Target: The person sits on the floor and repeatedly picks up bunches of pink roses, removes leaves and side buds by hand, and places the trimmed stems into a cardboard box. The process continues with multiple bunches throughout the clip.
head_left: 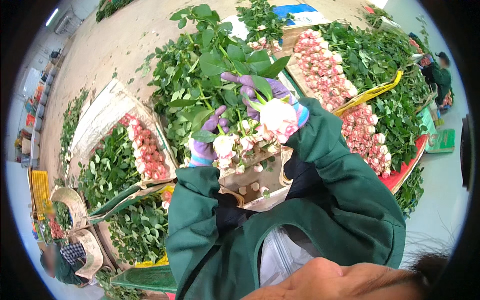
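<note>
A sandy-beige concrete floor spreads across the upper left, strewn with loose leaves. The broadest container area, at right, is a row of compartments packed with long green stems and cream-and-pink rose heads; a yellow-edged curved divider parts these from a lower bunch of pink-and-white roses, which a red-lined flap borders. Straight ahead stands a tall heap of glossy green rose foliage. At left, a worn whitish curved panel borders a compartment of leafy stems with coral-pink rose heads; below it, another holds mostly dark green leaves. A yellow slatted plastic crate stands farther left, its contents too small to tell.

Both hands wear lavender gloves with striped cuffs. The right hand has its grip closed about the stem of a large pale pink rose, whose head sits just below the fingers, in front of the heap. The left hand is among the stems beside a smaller creamy white rose; leaves and blooms cover part of it, so whether its grip is closed cannot be told. Pale loose petals lie below. The dark fisheye rim cuts off the outermost compartments, and two co-workers at the edges are small and partly hidden.
</note>
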Demonstrator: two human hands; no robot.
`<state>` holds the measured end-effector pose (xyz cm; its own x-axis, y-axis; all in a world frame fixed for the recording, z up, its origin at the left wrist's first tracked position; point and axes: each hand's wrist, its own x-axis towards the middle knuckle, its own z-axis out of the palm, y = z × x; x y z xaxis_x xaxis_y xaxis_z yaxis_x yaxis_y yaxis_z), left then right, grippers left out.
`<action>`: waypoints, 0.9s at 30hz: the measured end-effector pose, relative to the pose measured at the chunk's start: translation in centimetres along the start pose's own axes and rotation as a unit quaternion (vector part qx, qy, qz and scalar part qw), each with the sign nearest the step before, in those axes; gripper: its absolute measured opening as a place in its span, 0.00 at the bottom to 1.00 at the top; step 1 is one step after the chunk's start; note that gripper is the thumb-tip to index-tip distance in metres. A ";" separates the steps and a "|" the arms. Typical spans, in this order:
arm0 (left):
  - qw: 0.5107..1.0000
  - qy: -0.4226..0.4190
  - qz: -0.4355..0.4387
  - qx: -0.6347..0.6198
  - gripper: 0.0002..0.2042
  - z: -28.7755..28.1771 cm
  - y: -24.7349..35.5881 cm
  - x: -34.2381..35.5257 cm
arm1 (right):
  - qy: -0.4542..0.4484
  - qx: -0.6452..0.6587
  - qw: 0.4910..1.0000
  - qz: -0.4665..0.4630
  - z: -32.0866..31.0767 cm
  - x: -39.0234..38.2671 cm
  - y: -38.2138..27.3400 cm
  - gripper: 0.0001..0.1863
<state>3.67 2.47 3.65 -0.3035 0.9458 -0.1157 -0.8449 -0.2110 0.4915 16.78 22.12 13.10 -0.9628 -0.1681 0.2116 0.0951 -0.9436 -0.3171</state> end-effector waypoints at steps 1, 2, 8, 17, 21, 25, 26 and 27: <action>1.000 0.016 0.000 0.020 0.29 -0.3 -0.1 0.2 | 0.045 -0.061 0.997 -0.026 0.5 -0.4 -0.9 0.26; 0.999 0.031 -0.001 0.040 0.29 -0.4 -0.3 0.3 | 0.075 -0.122 0.989 -0.041 0.9 -0.9 -2.2 0.24; 0.975 0.131 0.059 0.169 0.21 -3.7 -2.6 1.4 | 0.281 -0.395 0.863 -0.143 2.6 -4.6 -9.3 0.13; 0.951 0.199 0.028 0.235 0.20 -1.3 -4.3 1.5 | 0.476 -0.813 0.333 0.028 -19.9 -17.9 -12.5 0.24; 0.958 0.201 -0.042 0.201 0.24 -3.3 -4.3 1.7 | 0.506 -0.798 0.328 0.003 -29.2 -27.0 -4.3 0.16; 0.955 0.212 -0.038 0.204 0.24 -3.3 -4.4 1.9 | 0.542 -0.753 0.350 0.128 -30.9 -28.7 -2.2 0.16; 0.953 0.216 -0.037 0.209 0.24 -3.3 -4.6 1.6 | 0.550 -0.740 0.367 0.128 -31.3 -28.8 -1.9 0.16; 0.952 0.219 -0.037 0.213 0.24 -3.4 -4.6 1.6 | 0.558 -0.726 0.381 0.127 -31.7 -28.9 -1.9 0.15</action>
<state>5.58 4.11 -1.75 -0.4838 0.7414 -0.4651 -0.6433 0.0590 0.7633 36.36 37.78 -21.74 -0.5549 0.7890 -0.2638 0.7606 0.3527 -0.5450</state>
